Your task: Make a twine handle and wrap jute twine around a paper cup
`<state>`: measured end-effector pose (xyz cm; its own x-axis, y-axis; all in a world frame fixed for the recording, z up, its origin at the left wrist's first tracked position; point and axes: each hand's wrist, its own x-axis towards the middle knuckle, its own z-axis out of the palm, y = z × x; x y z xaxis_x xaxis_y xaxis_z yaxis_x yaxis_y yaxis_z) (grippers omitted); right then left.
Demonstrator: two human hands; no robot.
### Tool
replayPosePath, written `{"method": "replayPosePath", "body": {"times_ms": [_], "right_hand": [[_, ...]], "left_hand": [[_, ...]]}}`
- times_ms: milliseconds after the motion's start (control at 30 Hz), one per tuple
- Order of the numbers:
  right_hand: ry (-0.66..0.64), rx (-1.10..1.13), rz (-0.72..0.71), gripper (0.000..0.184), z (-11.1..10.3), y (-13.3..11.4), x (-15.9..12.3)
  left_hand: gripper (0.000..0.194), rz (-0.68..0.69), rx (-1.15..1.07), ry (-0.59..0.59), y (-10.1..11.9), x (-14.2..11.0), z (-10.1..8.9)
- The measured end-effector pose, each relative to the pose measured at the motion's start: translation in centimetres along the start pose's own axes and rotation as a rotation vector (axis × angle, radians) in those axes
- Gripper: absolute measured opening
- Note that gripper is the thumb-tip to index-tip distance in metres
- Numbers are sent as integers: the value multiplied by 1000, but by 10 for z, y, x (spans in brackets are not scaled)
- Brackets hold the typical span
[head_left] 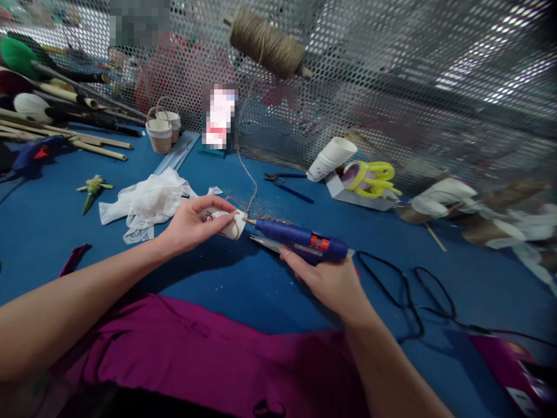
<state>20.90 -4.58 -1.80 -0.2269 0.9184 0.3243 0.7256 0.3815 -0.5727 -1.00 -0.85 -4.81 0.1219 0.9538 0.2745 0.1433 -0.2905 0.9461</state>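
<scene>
My left hand point(198, 223) is closed around a small white paper cup point(238, 225) with reddish print, tipped on its side. Twine point(249, 177) comes down from a spool to the cup's end. In my right hand point(331, 281) is a blue hot glue gun point(296, 235), its nozzle touching or almost touching the cup by the twine. Silver scissor blades point(264, 242) poke out below the gun, by my right fingers; their handles are hidden, so whether that hand also grips them is unclear.
A large twine spool point(267, 43) hangs at the mesh partition. Behind the cup lie blue-handled pliers point(289, 184), stacked paper cups point(331, 158) and a box point(361, 194) with yellow-handled scissors. White lace fabric point(152, 200) lies left. A black cord point(404, 290) loops at right.
</scene>
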Motion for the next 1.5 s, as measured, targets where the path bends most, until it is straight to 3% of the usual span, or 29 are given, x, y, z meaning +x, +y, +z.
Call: {"method": "replayPosePath", "body": {"times_ms": [1033, 1500], "right_hand": [[-49, 30, -8, 12, 1, 0, -1], [-1, 1, 1, 15, 1, 2, 0]], "left_hand": [[30, -308, -291, 16, -10, 7, -1], [20, -180, -171, 14, -2, 3, 2]]}}
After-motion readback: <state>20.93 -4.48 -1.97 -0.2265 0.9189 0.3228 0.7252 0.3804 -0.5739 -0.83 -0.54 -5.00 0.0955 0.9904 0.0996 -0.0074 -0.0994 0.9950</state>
